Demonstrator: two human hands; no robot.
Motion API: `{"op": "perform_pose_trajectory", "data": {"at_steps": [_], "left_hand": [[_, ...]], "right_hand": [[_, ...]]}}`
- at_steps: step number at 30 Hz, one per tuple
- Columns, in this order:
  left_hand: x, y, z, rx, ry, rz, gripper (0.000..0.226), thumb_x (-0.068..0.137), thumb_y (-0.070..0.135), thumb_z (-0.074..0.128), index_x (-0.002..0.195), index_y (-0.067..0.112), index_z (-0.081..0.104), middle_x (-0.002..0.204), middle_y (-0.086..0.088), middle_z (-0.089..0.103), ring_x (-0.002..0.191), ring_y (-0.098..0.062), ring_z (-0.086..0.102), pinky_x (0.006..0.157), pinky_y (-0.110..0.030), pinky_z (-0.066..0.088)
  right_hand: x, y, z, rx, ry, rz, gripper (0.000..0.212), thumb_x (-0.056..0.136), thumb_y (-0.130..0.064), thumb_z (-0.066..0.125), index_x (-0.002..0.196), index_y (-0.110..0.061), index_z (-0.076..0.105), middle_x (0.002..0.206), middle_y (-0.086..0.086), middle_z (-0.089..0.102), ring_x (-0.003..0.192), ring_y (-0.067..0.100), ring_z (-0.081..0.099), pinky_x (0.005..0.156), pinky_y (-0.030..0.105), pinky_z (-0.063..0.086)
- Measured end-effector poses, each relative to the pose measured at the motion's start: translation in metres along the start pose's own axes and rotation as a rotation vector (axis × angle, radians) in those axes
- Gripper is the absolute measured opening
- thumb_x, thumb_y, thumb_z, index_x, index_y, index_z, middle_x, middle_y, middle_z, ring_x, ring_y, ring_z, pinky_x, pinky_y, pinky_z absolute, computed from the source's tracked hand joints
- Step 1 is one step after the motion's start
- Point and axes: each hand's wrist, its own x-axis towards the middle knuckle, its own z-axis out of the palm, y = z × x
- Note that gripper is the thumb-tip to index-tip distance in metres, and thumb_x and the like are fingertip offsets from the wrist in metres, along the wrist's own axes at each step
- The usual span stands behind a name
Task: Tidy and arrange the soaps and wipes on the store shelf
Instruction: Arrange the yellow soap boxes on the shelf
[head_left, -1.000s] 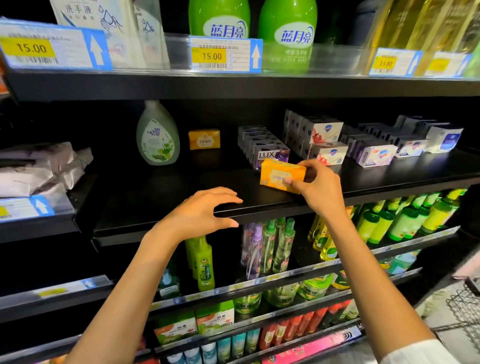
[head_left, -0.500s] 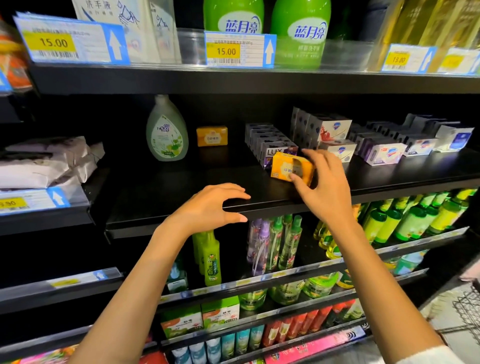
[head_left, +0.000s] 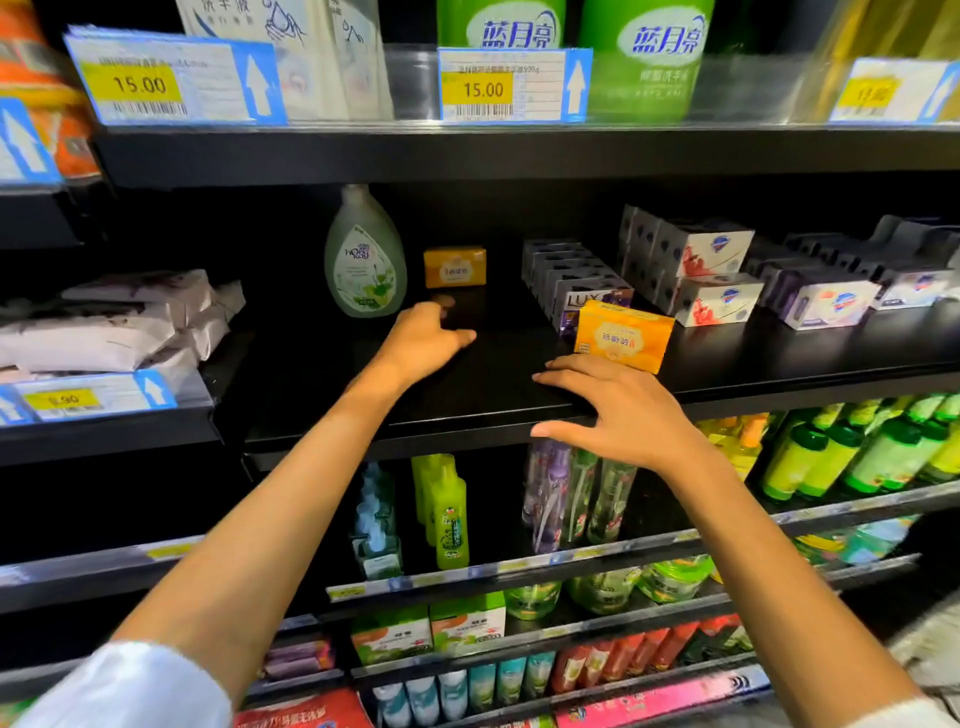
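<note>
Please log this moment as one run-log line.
left hand: open, reaching toward back soap box | right hand: open, off front soap box | front soap box: on shelf

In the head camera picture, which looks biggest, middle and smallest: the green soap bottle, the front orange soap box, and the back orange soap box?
1. green soap bottle
2. front orange soap box
3. back orange soap box

The two boxes may be alike; the front one is just nearer.

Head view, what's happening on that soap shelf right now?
A person is tidying boxed soaps on the black shelf. The right hand is open at the shelf's front edge, just below an orange soap box standing in front of the Lux boxes; nothing is gripped. The left hand reaches deeper in, toward a second orange soap box beside the green bottle, holding nothing.
</note>
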Motion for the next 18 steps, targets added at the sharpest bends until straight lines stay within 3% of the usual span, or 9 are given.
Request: {"op": "perform_pose_trajectory", "data": {"at_steps": [3,8,13,18], "left_hand": [[0.039,-0.003,0.004,0.025,-0.007,-0.094,0.074,0.094,0.031,0.070,0.158,0.015,0.037,0.158,-0.012,0.045,0.144,-0.029,0.046,0.115,-0.033,0.039],[0.093,0.005,0.017,0.201,0.130,-0.113,0.057,0.091,0.026,0.065,0.144,0.011,0.054,0.148,-0.017,0.055,0.138,-0.036,0.051,0.113,-0.038,0.042],[0.119,0.007,0.033,0.192,0.261,-0.116,0.071,0.096,0.015,0.056,0.159,0.005,0.024,0.161,-0.023,0.031,0.149,-0.040,0.033,0.120,-0.040,0.029],[0.140,0.002,0.039,0.096,0.288,-0.179,0.078,0.100,0.017,0.055,0.163,0.006,0.011,0.163,-0.024,0.026,0.150,-0.041,0.030,0.119,-0.044,0.029]], "right_hand": [[-0.002,0.001,0.001,-0.006,0.036,0.006,0.079,0.086,-0.091,0.036,0.147,-0.044,0.052,0.152,-0.017,0.051,0.141,0.006,0.045,0.102,0.036,0.049],[0.000,0.006,0.008,-0.013,0.069,-0.002,0.078,0.086,-0.092,0.036,0.145,-0.045,0.055,0.151,-0.018,0.053,0.142,0.005,0.046,0.102,0.037,0.052],[0.000,0.009,0.013,0.023,0.146,-0.031,0.076,0.085,-0.091,0.039,0.139,-0.044,0.063,0.146,-0.015,0.059,0.138,0.008,0.053,0.099,0.042,0.055],[-0.001,0.011,0.016,0.023,0.199,-0.049,0.072,0.085,-0.089,0.045,0.135,-0.042,0.067,0.143,-0.014,0.063,0.136,0.008,0.056,0.098,0.040,0.056]]}}
